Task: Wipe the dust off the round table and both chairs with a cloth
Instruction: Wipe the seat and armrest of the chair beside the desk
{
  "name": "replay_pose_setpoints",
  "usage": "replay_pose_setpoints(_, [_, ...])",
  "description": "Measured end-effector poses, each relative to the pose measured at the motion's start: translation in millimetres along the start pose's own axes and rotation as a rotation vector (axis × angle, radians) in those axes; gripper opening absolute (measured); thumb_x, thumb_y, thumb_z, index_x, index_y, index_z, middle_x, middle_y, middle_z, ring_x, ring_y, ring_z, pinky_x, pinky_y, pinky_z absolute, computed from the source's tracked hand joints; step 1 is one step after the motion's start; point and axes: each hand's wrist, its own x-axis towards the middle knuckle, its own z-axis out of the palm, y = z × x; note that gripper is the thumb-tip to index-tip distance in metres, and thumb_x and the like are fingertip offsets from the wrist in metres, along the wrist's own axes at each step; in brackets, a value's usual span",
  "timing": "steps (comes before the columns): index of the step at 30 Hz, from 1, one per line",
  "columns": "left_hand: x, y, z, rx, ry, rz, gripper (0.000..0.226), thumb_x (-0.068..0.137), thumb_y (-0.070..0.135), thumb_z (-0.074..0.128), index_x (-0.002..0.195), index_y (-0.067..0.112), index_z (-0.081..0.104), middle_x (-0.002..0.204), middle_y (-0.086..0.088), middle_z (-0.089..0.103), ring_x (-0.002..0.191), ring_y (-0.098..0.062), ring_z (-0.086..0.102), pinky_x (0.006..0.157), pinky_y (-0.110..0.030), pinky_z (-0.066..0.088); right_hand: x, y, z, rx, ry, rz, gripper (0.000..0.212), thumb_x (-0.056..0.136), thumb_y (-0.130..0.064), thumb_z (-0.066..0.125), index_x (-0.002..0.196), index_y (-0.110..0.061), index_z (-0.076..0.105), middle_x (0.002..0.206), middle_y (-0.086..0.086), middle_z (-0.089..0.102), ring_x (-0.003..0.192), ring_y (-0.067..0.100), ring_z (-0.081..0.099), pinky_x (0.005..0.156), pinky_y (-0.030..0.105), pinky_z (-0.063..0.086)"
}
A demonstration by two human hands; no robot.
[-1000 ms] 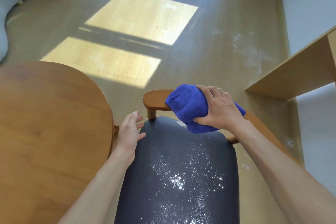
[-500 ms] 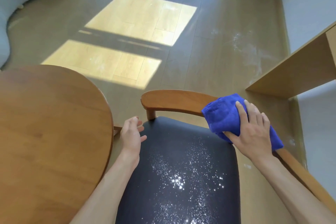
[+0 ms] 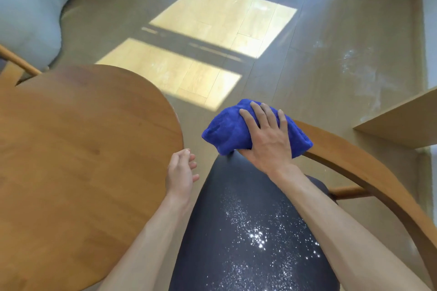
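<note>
Tabletop (image 3: 78, 149), round and wooden, is filling the left of the view, its surface showing no white specks that I can see. Just right of it the chair (image 3: 369, 168) is standing with its curved wooden backrest sweeping from the far side round to the right, and its dark seat (image 3: 236, 196) is lying between the two forearms. White dust (image 3: 257, 238) is speckling the near middle of the seat. A sliver of a second chair (image 3: 19, 64) is peeking in at the far left edge, beyond the tabletop.

The cloth (image 3: 227, 130), blue and bunched, is sitting on the far end of the backrest, where it meets the far edge of the seat. The right hand (image 3: 267, 139) is lying over it with fingers spread and curling down onto the fabric, pressing and gripping it against the rail. The left hand (image 3: 181, 172) is hanging slack and holding nothing, fingers loosely curled, just beside the tabletop's rim.

The relation that matters: the dust patch is lying nearer to the person than the cloth, straight back along the right forearm. So the next stroke looks like a pull of the cloth off the rail and down the seat. The right hand is the one placed for it; the left is nearer the tabletop and could steady against it.
</note>
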Motion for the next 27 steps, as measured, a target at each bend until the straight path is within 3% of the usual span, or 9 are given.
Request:
replay_pose_setpoints(4, [2,-1,-5,0.019,-0.001,0.007,0.022,0.099,0.028,0.04,0.109,0.018,0.058,0.111,-0.001,0.061,0.102,-0.017,0.06,0.083,-0.04,0.051,20,-23,3,-0.004,-0.046,-0.133,0.057,0.065,-0.028,0.081,0.119,-0.017,0.064,0.129,0.011,0.058,0.124,0.035,0.05,0.109,0.058,0.029])
replay_pose_setpoints(9, [5,1,-12,0.043,0.003,0.026,0.02,0.097,0.028,0.041,0.105,0.021,0.058,0.11,0.001,0.061,0.102,-0.015,0.058,0.083,-0.039,0.05,37,-42,5,-0.119,-0.219,-0.271,0.036,0.074,-0.006,0.062,0.109,-0.013,0.061,0.111,0.006,0.062,0.115,0.032,0.049,0.112,0.055,0.022])
replay_pose_setpoints(14, [7,-1,-12,0.028,0.05,0.042,0.014,0.098,0.027,0.042,0.101,0.024,0.055,0.1,0.005,0.058,0.096,-0.013,0.057,0.076,-0.034,0.048,30,-26,-3,-0.167,-0.268,-0.596,0.035,0.082,-0.006,0.054,0.116,-0.017,0.057,0.121,0.002,0.056,0.129,0.03,0.039,0.116,0.055,0.01])
replay_pose_setpoints(17, [1,-3,-3,0.031,0.046,0.043,0.012,0.098,0.026,0.043,0.098,0.024,0.055,0.1,0.004,0.058,0.097,-0.014,0.056,0.075,-0.034,0.047,22,-6,-16,-0.134,-0.339,-0.717,0.038,0.08,-0.01,0.062,0.116,-0.021,0.058,0.138,-0.002,0.047,0.145,0.026,0.018,0.118,0.054,0.002])
replay_pose_setpoints(20, [-7,0,9,0.045,0.024,0.053,0.016,0.099,0.026,0.042,0.105,0.019,0.055,0.104,0.001,0.057,0.099,-0.017,0.056,0.077,-0.035,0.047,11,17,-29,-0.081,-0.38,-0.727,0.042,0.076,-0.008,0.065,0.116,-0.021,0.06,0.154,-0.004,0.032,0.149,0.023,0.006,0.118,0.054,0.008])
replay_pose_setpoints(23, [-12,7,20,0.052,0.0,0.077,0.017,0.099,0.024,0.043,0.106,0.016,0.055,0.102,0.0,0.057,0.098,-0.017,0.056,0.075,-0.035,0.048,-11,47,-45,0.033,-0.406,-0.655,0.051,0.068,0.001,0.062,0.116,-0.017,0.062,0.156,-0.004,0.03,0.149,0.025,0.011,0.117,0.054,0.014])
replay_pose_setpoints(27, [-18,12,33,0.083,-0.04,0.105,0.018,0.099,0.024,0.042,0.107,0.016,0.055,0.106,-0.002,0.058,0.102,-0.019,0.056,0.083,-0.041,0.049,-51,104,-69,0.14,-0.395,-0.41,0.056,0.065,0.002,0.07,0.118,-0.015,0.064,0.152,-0.003,0.037,0.146,0.027,0.02,0.114,0.055,0.024])
